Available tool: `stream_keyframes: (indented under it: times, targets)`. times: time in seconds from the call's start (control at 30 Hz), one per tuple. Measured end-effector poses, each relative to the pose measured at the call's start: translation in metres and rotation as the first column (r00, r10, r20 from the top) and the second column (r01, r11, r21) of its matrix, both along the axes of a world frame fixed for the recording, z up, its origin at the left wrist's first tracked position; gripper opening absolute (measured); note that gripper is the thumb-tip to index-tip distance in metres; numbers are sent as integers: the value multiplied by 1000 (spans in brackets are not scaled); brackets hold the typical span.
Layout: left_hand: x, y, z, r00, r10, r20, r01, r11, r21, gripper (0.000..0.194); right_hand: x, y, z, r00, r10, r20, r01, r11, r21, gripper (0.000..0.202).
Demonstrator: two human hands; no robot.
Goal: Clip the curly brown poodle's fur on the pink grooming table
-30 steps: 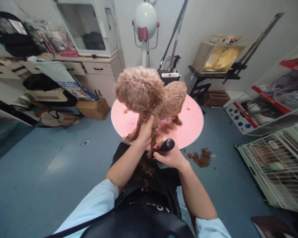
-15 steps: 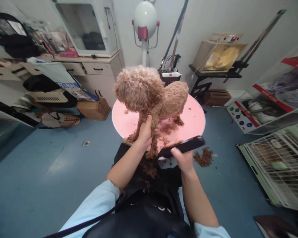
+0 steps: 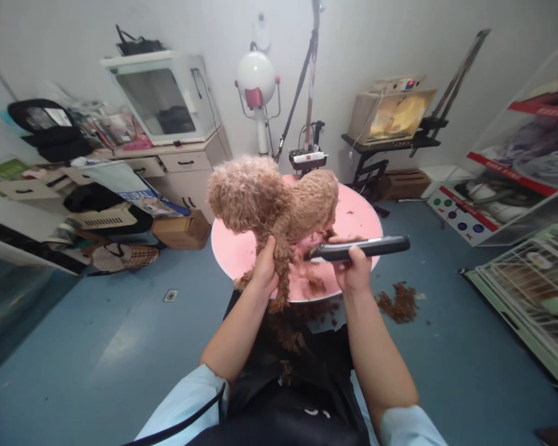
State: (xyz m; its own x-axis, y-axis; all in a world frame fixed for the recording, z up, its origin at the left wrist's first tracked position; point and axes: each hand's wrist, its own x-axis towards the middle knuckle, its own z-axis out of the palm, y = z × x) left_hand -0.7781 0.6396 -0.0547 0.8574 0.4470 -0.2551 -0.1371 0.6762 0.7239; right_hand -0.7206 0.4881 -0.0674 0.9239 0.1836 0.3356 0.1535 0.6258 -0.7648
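Note:
A curly brown dog (image 3: 309, 201) stands on the round pink table (image 3: 360, 214), its fluffy head toward the left. My left hand (image 3: 265, 269) is closed around one of its front legs, near the table's front edge. In my right hand (image 3: 354, 269) is a long black clipper (image 3: 348, 249), held level, its left end close to the dog's front leg with a small gap between. Loose brown fur lies on the table under the dog and on my black apron (image 3: 279, 378).
Behind the table stand a white dome-shaped dryer (image 3: 255, 77) and a rack with cords. Cut fur (image 3: 400, 302) lies on the blue floor. A wire cage (image 3: 532, 294) is at the right, a cardboard box (image 3: 183, 229) at the left.
My right hand has lifted the clipper up and turned it nearly level, away from the lower leg. My left hand still grips the leg. The camera view has shifted.

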Motion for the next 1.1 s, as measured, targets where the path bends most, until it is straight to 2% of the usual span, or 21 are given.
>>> stream_keyframes:
  times: [0.03,0.07,0.13,0.23,0.3,0.33,0.43,0.5,0.57,0.63,0.67,0.7,0.73,0.83,0.87,0.9,0.97,1.0,1.03,1.07,1.1]
  targets:
    - [0,0,-1,1000,7,22,-8,1000,14,33,7,7,8,1000,-5,18,5,1000,24,30]
    - [0,-1,-2,999,12,46,-13,1000,28,33,13,14,15,998,42,53,-42,999,-1,32]
    - [-1,-1,-3,997,28,68,-31,999,43,31,23,27,21,971,208,118,-197,975,-100,36]
    - [-2,1,-1,997,3,71,-6,999,37,32,32,35,13,867,481,130,-448,867,-218,37]
    - [-2,1,0,997,-39,61,38,999,24,37,34,33,3,801,590,105,-551,794,-258,39]
    - [-2,1,1,997,-50,52,49,999,20,39,34,31,-1,802,590,93,-558,795,-238,40]
    - [-1,0,4,1000,9,22,-9,1000,24,34,34,27,-4,916,398,61,-397,918,-28,42]
    - [0,-2,6,998,51,26,-52,998,31,30,33,29,-4,938,342,59,-344,939,24,41]
    - [-1,-3,8,999,40,29,-41,999,35,33,31,31,-7,889,448,91,-443,894,-74,40]
    - [-2,-4,10,1000,15,16,-16,999,37,39,29,33,-14,806,584,91,-561,804,-195,38]
    - [-2,-5,11,1000,6,8,-6,999,36,40,29,32,-18,775,627,78,-597,767,-236,37]
    - [-2,-5,12,1000,4,5,-4,999,35,41,29,32,-22,767,638,65,-607,755,-247,36]
    - [-1,-6,12,1000,11,10,-11,999,34,40,29,30,-24,785,617,58,-592,775,-222,35]
    - [0,-4,8,999,32,32,-34,998,43,38,30,29,-25,901,429,58,-428,903,-27,34]
    - [0,-2,6,999,32,24,-33,998,59,38,29,30,-25,916,396,69,-396,918,-12,33]
    - [-1,1,3,1000,30,5,-30,996,88,39,27,31,-24,908,409,91,-406,912,-58,32]
    - [-8,12,-5,999,12,-45,-2,976,218,41,18,32,-23,862,492,123,-446,851,-278,27]
    - [-13,19,-9,997,-5,-79,30,949,313,42,12,33,-24,864,487,124,-415,831,-370,22]
    - [-18,26,-13,993,-28,-116,75,903,424,43,6,33,-25,898,421,123,-340,845,-412,18]
    - [-25,34,-17,984,-67,-163,144,839,525,43,-1,33,-25,950,285,127,-216,895,-390,15]
    - [-31,41,-20,970,-106,-217,220,759,613,42,-7,32,-25,988,92,125,-50,951,-306,14]
